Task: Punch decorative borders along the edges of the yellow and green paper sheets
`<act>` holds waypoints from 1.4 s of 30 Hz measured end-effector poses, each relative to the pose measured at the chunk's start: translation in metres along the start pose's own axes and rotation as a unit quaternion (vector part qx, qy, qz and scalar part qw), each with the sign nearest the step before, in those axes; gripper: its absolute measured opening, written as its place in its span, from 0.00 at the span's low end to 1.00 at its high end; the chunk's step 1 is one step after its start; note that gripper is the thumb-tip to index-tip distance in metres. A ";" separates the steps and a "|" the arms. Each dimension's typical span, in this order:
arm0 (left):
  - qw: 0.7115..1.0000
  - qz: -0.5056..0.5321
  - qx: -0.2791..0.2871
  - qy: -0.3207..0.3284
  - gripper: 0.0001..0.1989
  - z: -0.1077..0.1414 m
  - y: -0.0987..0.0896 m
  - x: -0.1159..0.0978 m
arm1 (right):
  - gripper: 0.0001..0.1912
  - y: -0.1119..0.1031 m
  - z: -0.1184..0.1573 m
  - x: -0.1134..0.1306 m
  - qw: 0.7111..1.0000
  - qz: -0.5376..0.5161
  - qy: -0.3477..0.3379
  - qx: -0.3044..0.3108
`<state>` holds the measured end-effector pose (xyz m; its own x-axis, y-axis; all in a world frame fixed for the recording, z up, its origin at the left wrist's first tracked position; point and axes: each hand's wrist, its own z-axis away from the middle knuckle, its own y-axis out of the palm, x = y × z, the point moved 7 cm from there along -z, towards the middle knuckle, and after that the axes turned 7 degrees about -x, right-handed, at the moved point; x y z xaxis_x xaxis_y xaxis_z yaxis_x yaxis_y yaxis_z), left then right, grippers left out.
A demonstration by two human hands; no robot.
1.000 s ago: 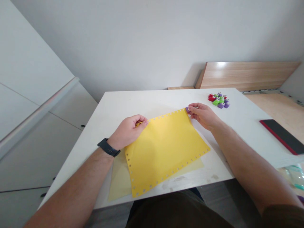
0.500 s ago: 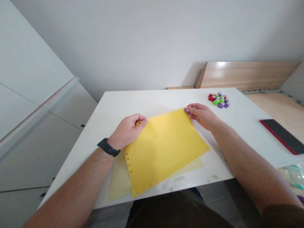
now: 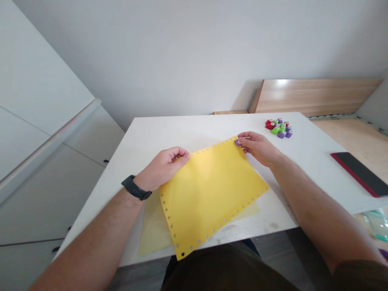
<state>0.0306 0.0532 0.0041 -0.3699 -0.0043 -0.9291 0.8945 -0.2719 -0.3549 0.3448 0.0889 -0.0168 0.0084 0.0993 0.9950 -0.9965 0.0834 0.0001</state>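
Note:
My left hand [image 3: 163, 168] pinches the far left corner of a yellow sheet [image 3: 209, 194], whose edges carry a row of small punched holes. My right hand [image 3: 257, 148] is shut on a small purple craft punch [image 3: 238, 142], which sits on the sheet's far right corner. The punch's lower part is hidden by my fingers. A paler yellow sheet [image 3: 154, 230] lies under the hole-edged one and shows at its lower left and lower right. A black watch [image 3: 132, 187] is on my left wrist.
A cluster of red, green and purple craft punches [image 3: 278, 128] stands on the white table [image 3: 212, 129], beyond my right hand. A phone in a red case [image 3: 359, 173] lies at the right. White cabinets [image 3: 51, 161] stand at the left, and a wooden panel [image 3: 315, 95] stands behind.
The yellow sheet has swung slightly, its near corner moving down and right toward the table's front edge. My left wrist has shifted a little left. The punch stays on the far right corner.

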 end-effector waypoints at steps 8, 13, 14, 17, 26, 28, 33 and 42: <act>0.996 0.038 0.078 -0.014 0.16 0.005 0.008 -0.004 | 0.19 0.006 0.005 0.000 0.998 0.041 -0.011 0.039; 0.977 0.077 0.185 -0.075 0.21 0.012 0.021 0.004 | 0.19 0.020 0.014 0.002 0.994 0.047 -0.017 0.098; 0.974 0.075 0.198 -0.084 0.23 0.013 0.024 0.006 | 0.20 0.022 0.015 0.002 0.993 0.050 -0.016 0.107; 0.970 0.054 0.215 -0.102 0.25 0.014 0.031 0.015 | 0.20 0.031 0.018 0.001 0.988 0.059 -0.010 0.141; 0.983 0.046 0.155 -0.087 0.17 0.016 0.041 0.005 | 0.19 0.037 0.016 -0.001 0.980 0.126 -0.055 0.145; 0.987 0.055 0.116 -0.094 0.16 0.016 0.041 0.002 | 0.20 0.034 0.011 -0.001 0.975 0.164 -0.082 0.121; 0.973 0.089 0.180 -0.111 0.15 0.026 0.059 0.003 | 0.21 0.038 0.005 0.002 0.952 0.245 -0.118 0.139; 0.989 0.007 0.136 -0.063 0.21 0.019 0.053 0.008 | 0.15 0.090 0.036 0.032 0.900 0.297 -0.175 0.267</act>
<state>0.0698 0.0205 -0.0204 -0.4019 -0.1259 -0.9070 0.8055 -0.5197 -0.2848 0.2521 0.0638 0.0190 -0.4713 -0.3576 0.8062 -0.7155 -0.3794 -0.5866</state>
